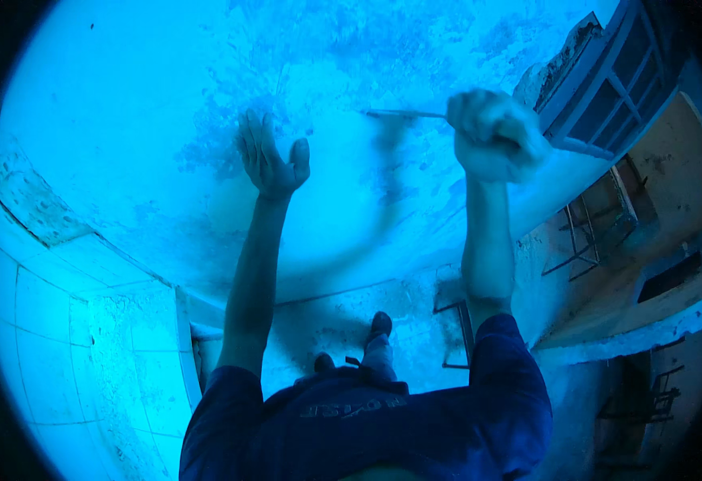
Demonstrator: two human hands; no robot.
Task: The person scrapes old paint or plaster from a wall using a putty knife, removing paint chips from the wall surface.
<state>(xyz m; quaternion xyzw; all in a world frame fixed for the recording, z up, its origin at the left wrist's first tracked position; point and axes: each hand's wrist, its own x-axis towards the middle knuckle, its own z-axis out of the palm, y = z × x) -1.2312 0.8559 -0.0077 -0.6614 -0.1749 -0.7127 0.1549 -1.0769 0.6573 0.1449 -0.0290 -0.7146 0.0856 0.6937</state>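
Observation:
In front of me rises a wall with patchy, worn paint, tinted strongly blue by the light. My left hand is raised at the wall with its fingers stretched out and the thumb apart, holding nothing. Whether its palm touches the surface I cannot tell. My right hand, slightly blurred, is closed in a fist round a thin, flat, blade-like tool. The tool points left toward the wall, and its handle is hidden in the fist. A dark shadow of my right arm falls on the wall below the tool.
At upper right a barred window frame projects beside a rough broken edge. Below it stand metal frames. Large tiles cover a surface at lower left. My shoes are on the floor, with a dark rectangular frame to their right.

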